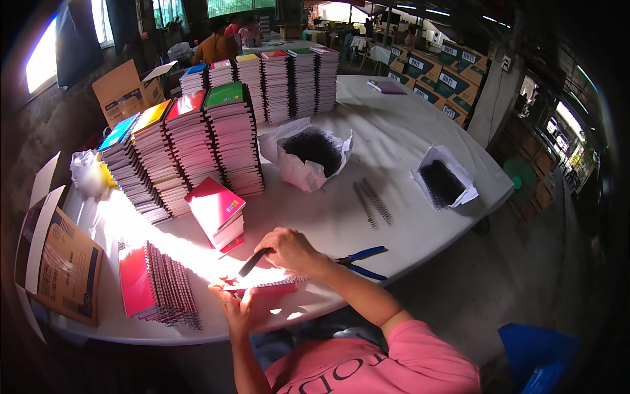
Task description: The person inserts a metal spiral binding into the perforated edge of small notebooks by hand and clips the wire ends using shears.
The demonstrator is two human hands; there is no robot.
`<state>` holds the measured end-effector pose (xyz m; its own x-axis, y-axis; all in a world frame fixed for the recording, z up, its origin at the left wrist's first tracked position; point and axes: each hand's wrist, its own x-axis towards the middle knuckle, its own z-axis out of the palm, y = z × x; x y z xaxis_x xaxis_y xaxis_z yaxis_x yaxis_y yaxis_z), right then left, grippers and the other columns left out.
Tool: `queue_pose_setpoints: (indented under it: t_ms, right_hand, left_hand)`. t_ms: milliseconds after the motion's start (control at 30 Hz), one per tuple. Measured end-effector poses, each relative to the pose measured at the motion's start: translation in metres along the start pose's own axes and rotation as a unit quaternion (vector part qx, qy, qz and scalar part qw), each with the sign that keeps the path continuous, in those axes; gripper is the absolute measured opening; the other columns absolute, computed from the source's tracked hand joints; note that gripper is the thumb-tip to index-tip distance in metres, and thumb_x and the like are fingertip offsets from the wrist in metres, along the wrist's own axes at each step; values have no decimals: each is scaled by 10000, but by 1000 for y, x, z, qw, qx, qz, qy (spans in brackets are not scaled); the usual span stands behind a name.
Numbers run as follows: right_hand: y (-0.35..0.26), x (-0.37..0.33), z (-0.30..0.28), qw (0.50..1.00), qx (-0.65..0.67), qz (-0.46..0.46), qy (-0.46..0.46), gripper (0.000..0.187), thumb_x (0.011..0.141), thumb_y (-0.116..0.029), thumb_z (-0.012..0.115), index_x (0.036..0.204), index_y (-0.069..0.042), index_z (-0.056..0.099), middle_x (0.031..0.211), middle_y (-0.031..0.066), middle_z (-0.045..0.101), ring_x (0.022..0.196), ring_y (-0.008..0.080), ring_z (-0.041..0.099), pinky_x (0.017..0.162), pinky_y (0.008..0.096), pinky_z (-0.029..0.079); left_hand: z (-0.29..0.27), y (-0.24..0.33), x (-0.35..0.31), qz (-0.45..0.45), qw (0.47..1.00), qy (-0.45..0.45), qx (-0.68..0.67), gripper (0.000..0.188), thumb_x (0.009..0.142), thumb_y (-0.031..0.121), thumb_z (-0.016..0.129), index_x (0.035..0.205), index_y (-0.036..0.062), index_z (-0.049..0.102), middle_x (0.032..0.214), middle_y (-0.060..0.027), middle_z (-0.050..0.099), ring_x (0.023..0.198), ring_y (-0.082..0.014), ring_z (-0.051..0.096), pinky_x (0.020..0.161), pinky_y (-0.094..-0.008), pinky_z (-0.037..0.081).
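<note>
1. The left hand [233, 301] is gripping the left end of a red notebook [283, 289], which is sitting at the near edge of the white-covered table [420, 240], a coil running along its upper edge.
2. The right hand [289, 251] is closing round a slim dark tool [253, 264] that is pointing down toward the notebook's left end; I cannot tell whether it is touching.
3. Toward the table's middle, a large paper-lined container [303, 176] is holding a dark mass [314, 146], too dim to make out piece by piece.
4. Farther right, a smaller paper-lined container [468, 197] is holding black coils [441, 185] packed together.
5. Loose coils [374, 203] are lying between the two containers, on the near side.
6. At the left, an open carton [73, 272] is standing with its flaps up, its inside hidden.
7. Behind the tall notebook stacks [233, 134], another carton [121, 95] is also showing raised flaps, its contents out of sight.
8. Blue-handled pliers [364, 253] are resting just beside the right forearm.
</note>
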<state>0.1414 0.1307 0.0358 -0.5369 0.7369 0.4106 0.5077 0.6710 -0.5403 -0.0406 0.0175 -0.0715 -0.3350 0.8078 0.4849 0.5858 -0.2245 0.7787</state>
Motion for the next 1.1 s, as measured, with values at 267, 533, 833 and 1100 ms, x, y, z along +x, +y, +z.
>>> queue_pose_setpoints:
  t_ms: [267,533,833,1100]
  right_hand:
    - [31,-87,-97,976,-104,189,-23,683,810,-437,631,1398,-231,352,1422,123,349,1296,321,341,1021,580,259]
    - [26,-185,-57,929,-327,172,27,499,856,-402,586,1309,-216,494,1163,95,493,1105,278,460,935,541,307]
    - [-97,-98,-52,992,-96,35,71,343,819,-359,643,1141,-241,655,1032,29,556,969,194,508,862,383,304]
    - [-105,-84,-44,996,-74,28,52,352,826,-337,640,1160,-226,641,1021,43,564,946,208,528,841,371,340]
  left_hand:
    - [-18,62,20,-110,943,77,-304,386,779,-78,631,1107,61,481,1006,-42,534,895,-85,508,773,-229,403]
    - [0,90,23,-200,896,109,-381,193,719,-59,726,864,-4,612,879,-93,662,778,-102,610,710,-235,506]
    - [-1,104,21,-6,962,158,-225,219,681,-95,744,851,0,645,893,-127,660,839,-165,632,745,-276,515]
    - [-7,110,21,74,978,151,-120,266,630,-101,766,845,20,665,861,-90,660,804,-148,612,692,-263,489]
